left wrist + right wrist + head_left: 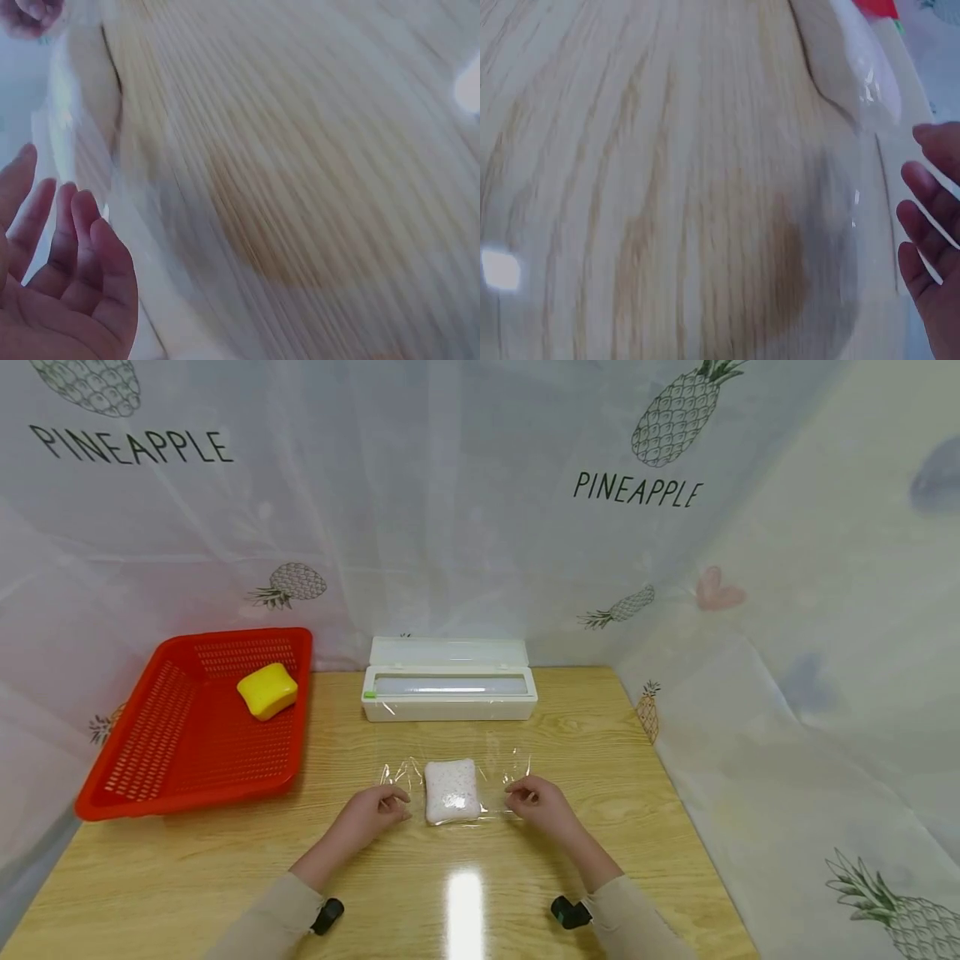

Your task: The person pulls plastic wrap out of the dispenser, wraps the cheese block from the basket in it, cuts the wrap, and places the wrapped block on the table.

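A white speckled square block [452, 793], cushion-like in shape, lies on the table with clear plastic film [491, 785] stretched over it and out to both sides. My left hand [369, 814] is at the film's left side, thumb and fingers apart in the left wrist view. At the opposite side, my right hand [542, 803] has its fingertips at the film's edge. In the right wrist view, the right fingers [922, 217] are loosely bent and spaced, with no pinch showing. The block's near side [847, 60] shows there beneath shiny film.
Behind the block stands a white film dispenser box [450, 708] with its lid raised and a roll inside. A red plastic basket [187, 802] to the left holds a yellow block [267, 691]. A pineapple-print curtain [450, 527] hangs behind the wooden table [600, 735].
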`<state>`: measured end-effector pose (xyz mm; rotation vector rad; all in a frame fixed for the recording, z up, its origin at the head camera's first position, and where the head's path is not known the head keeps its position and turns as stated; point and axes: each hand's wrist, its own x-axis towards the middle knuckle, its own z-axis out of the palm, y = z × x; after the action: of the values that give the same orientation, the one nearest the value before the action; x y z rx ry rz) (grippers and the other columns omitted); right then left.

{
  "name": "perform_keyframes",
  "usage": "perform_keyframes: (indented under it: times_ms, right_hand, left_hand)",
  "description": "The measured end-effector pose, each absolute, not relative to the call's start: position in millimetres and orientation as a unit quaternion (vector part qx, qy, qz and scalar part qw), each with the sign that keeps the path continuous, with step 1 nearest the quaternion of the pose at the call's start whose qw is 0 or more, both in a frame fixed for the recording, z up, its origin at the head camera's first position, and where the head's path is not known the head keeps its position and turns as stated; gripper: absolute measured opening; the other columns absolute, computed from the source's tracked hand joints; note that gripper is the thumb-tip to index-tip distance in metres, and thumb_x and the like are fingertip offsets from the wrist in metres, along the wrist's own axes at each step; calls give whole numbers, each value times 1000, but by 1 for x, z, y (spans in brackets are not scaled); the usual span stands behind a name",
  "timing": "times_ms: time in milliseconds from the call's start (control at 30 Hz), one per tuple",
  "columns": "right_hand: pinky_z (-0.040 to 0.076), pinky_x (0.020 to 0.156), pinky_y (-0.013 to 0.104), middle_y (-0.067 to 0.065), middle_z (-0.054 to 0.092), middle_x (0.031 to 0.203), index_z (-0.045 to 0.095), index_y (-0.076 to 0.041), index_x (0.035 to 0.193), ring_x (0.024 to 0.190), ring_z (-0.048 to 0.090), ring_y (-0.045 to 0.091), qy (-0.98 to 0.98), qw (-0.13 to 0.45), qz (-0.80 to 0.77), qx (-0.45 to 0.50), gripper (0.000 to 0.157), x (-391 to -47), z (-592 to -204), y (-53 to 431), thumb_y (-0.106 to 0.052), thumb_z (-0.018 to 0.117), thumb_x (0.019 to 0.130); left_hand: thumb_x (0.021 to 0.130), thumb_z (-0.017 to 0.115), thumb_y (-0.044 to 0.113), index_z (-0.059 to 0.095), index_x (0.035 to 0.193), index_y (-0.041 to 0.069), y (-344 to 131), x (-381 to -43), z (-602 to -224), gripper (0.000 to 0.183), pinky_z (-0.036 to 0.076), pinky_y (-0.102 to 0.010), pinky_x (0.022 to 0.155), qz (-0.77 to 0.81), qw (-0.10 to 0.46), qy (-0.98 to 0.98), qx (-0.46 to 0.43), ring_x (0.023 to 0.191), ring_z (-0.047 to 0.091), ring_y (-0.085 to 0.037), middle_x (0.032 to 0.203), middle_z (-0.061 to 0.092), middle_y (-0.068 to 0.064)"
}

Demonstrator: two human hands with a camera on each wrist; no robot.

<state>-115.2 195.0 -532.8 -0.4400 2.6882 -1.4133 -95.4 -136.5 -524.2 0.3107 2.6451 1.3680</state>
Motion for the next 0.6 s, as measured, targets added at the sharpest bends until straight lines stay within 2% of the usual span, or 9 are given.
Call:
perform_keyframes:
  times_ms: [200, 367, 600]
  right_hand:
    - [49, 71, 27, -5, 60, 84, 71, -5, 96, 79, 55, 10, 867, 87, -443, -210, 13, -117, -537, 175, -7, 75, 84]
    - [48, 67, 26, -6, 58, 81, 70, -8, 95, 76, 53, 10, 863, 105, -445, -217, 11, -124, -538, 168, -7, 75, 85]
    - [46, 65, 25, -6, 56, 77, 69, -9, 93, 73, 51, 10, 867, 131, -428, -218, 10, -129, -542, 168, -11, 75, 85]
  left_hand:
    - [81, 79, 10, 67, 90, 7, -116, -96, -524, 16, 42, -26, 57, 443, 88, 880, 145, 63, 47, -10, 69, 51, 4]
    - [77, 83, 10, 63, 89, 9, -107, -103, -529, 23, 37, -24, 53, 422, 83, 887, 169, 58, 42, -7, 65, 47, 6]
    - [76, 85, 15, 62, 90, 12, -105, -106, -534, 27, 38, -25, 53, 406, 87, 896, 156, 57, 43, -7, 65, 48, 7]
